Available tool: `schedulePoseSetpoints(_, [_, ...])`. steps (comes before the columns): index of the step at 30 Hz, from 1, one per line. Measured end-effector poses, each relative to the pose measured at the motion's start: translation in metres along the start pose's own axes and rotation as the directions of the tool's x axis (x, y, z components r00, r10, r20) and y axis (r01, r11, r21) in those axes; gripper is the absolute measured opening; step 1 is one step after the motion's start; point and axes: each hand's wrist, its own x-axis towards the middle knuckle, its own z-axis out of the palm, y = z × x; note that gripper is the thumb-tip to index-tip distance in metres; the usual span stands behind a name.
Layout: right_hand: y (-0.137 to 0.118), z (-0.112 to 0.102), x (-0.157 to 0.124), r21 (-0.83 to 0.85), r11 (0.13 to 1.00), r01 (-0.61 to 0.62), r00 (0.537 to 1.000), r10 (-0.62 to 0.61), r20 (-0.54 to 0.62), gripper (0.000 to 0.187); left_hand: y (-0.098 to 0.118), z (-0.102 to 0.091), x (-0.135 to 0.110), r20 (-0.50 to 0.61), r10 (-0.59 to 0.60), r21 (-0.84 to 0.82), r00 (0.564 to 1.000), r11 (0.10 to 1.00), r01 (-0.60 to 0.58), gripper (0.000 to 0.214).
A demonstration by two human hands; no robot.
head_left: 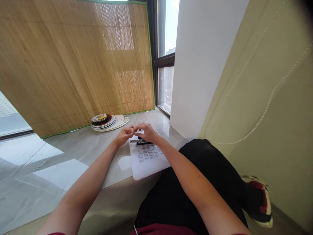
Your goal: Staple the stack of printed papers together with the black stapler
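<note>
My left hand and my right hand meet over the far end of a printed sheet of paper lying on the pale marble sill. The fingertips of both hands are pinched together on something small that I cannot make out. Just under my right hand, on the top edge of the paper, lies a black and silver stapler. Both forearms reach forward from the bottom of the view.
A stack of plates sits farther back on the sill against a bamboo blind. A window and a white wall pillar stand behind. My black-trousered leg and a red and white shoe are at the right.
</note>
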Motion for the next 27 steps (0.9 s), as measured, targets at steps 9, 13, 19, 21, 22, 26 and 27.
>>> schedulePoseSetpoints(9, [0.011,-0.016,0.006,-0.085,0.981,-0.176,0.978,0.164,-0.125,0.005,-0.017,-0.016,0.008,-0.393,0.076,0.179,0.916,0.984,-0.005,0.047])
schedulePoseSetpoints(13, [0.032,-0.042,0.005,-0.380,0.710,-0.593,0.805,0.540,-0.248,0.018,-0.027,-0.038,0.007,-0.565,0.247,0.668,0.787,0.697,0.261,0.024])
schedulePoseSetpoints(19, [0.063,-0.048,-0.001,-0.565,0.434,-0.701,0.656,0.704,-0.273,0.035,-0.045,-0.052,0.001,-0.446,0.165,0.889,0.879,0.198,0.414,0.036])
schedulePoseSetpoints(21, [0.073,-0.047,-0.003,-0.555,0.429,-0.713,0.637,0.726,-0.257,0.034,-0.048,-0.054,0.001,-0.428,0.108,0.896,0.897,0.176,0.407,0.038])
schedulePoseSetpoints(22, [0.077,-0.046,-0.004,-0.548,0.427,-0.719,0.628,0.738,-0.248,0.034,-0.049,-0.055,0.001,-0.418,0.096,0.900,0.904,0.177,0.397,0.038])
schedulePoseSetpoints(26, [0.092,-0.045,-0.008,-0.517,0.435,-0.737,0.604,0.767,-0.216,0.033,-0.047,-0.057,-0.001,-0.409,0.088,0.902,0.908,0.189,0.388,0.031])
schedulePoseSetpoints(27, [0.094,-0.045,-0.008,-0.509,0.445,-0.737,0.605,0.769,-0.204,0.033,-0.045,-0.057,-0.001,-0.410,0.087,0.900,0.908,0.201,0.388,0.028])
